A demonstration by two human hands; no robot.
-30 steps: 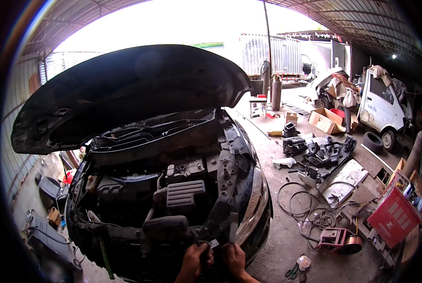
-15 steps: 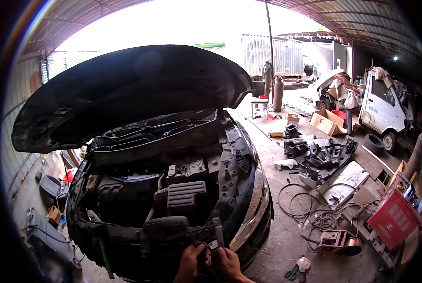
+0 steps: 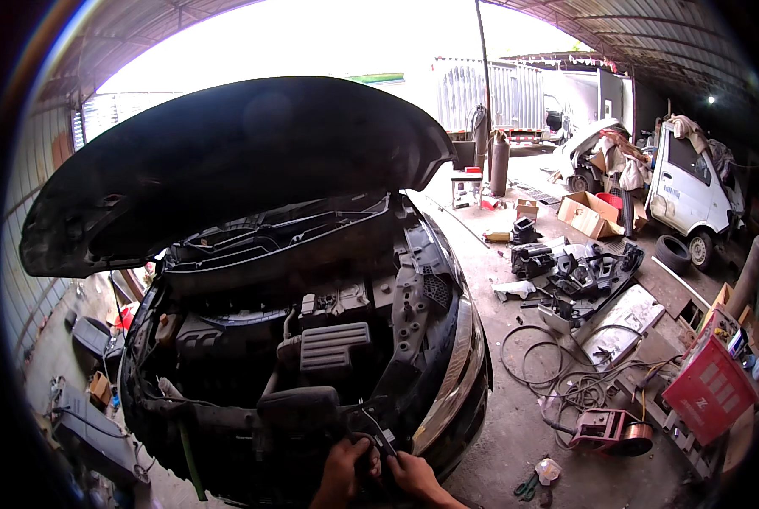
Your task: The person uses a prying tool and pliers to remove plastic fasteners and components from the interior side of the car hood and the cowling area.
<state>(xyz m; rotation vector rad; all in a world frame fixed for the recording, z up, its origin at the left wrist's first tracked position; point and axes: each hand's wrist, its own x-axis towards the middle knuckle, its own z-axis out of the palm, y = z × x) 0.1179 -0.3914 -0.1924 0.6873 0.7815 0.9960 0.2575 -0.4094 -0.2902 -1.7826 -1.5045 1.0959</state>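
At the lower middle, both hands meet in front of a dark car's open engine bay (image 3: 252, 339). My left hand (image 3: 344, 471) is closed, with its thumb and fingers bent around a dark hose-like piece. Beside it, my right hand (image 3: 417, 477) pinches the lower end of a narrow dark part (image 3: 381, 437) that carries a small pale label. A thin cable or wire curves over the top of this part. Its exact kind is unclear, and the fingers hide where the two pieces meet. The car's front edge and headlight (image 3: 447, 394) lie just beyond and to the right.
The raised hood (image 3: 243, 170) arches over the engine bay. On the floor to the right are a black coiled cable (image 3: 557, 373), a red wire-feeder (image 3: 608, 433), green-handled scissors (image 3: 526, 487) and removed car parts (image 3: 579, 276). A red machine (image 3: 708, 382) stands farther right.
The narrow part has tilted from nearly upright to leaning left at its top. My right hand has shifted slightly right and down; the left has stayed nearly in place.
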